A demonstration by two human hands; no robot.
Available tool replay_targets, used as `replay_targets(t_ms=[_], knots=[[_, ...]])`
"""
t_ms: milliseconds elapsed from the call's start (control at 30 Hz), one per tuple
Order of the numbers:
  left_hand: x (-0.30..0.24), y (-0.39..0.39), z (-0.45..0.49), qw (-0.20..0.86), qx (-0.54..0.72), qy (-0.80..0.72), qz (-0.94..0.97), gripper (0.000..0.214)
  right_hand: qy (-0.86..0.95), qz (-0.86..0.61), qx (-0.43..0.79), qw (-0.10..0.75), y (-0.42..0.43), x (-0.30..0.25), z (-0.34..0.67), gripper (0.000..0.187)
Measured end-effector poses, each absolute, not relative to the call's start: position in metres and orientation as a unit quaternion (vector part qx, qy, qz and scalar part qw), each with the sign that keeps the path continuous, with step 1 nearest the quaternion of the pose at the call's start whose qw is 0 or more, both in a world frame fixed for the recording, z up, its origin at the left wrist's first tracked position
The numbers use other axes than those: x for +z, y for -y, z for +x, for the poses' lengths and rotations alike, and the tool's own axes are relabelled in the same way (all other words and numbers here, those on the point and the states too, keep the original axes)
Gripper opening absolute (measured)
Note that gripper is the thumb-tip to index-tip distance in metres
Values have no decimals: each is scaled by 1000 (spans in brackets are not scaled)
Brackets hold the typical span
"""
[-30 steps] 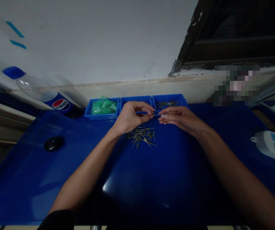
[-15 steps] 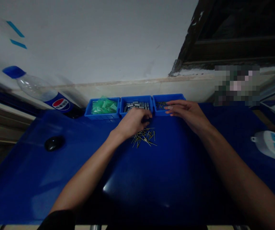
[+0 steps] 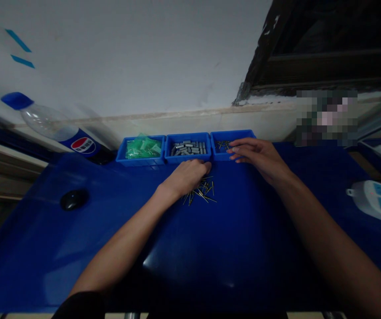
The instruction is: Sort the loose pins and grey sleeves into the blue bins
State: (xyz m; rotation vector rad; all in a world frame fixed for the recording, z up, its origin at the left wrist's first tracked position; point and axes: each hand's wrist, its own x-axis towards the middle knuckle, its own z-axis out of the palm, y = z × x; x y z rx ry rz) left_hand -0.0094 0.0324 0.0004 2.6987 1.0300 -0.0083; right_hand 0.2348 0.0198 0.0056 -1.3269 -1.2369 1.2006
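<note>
My left hand (image 3: 190, 175) is curled, palm down, over a loose pile of thin brass-coloured metal pins (image 3: 204, 193) on the table. Its fingertips point down and are mostly hidden, so what lies between them does not show. My right hand (image 3: 255, 155) hovers with fingers stretched out at the front of the right blue bin (image 3: 233, 134), which holds similar thin metal pieces (image 3: 222, 145). In the middle blue bin (image 3: 187, 136) lie several short silver metal pieces (image 3: 188, 148). Green plastic packets (image 3: 144, 147) fill the left blue bin (image 3: 140, 162).
A cola bottle (image 3: 80, 145) leans at the back left by the wall (image 3: 137, 57). A black computer mouse (image 3: 73, 200) lies left on the blue table cover (image 3: 190, 261). At the right edge is a white power strip (image 3: 378, 201).
My left hand has lowered from in front of the middle bin onto the pin pile, its fingers curling in. My right hand stays almost still.
</note>
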Motion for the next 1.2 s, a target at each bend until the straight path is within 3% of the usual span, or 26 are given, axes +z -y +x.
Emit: replay_targets(t_ms=[500, 800, 1033, 1200], knots=[[16, -43, -18, 277, 286, -338, 853, 24, 551, -524, 511, 402, -19, 3, 236, 23], [19, -39, -19, 258, 270, -349, 859, 31, 607, -474, 537, 343, -15, -1, 226, 28], [17, -37, -17, 271, 259, -340, 862, 29, 611, -476, 547, 318, -12, -3, 217, 14], [16, -36, -17, 280, 260, -333, 862, 30, 618, -464, 550, 316, -11, -2, 214, 18]])
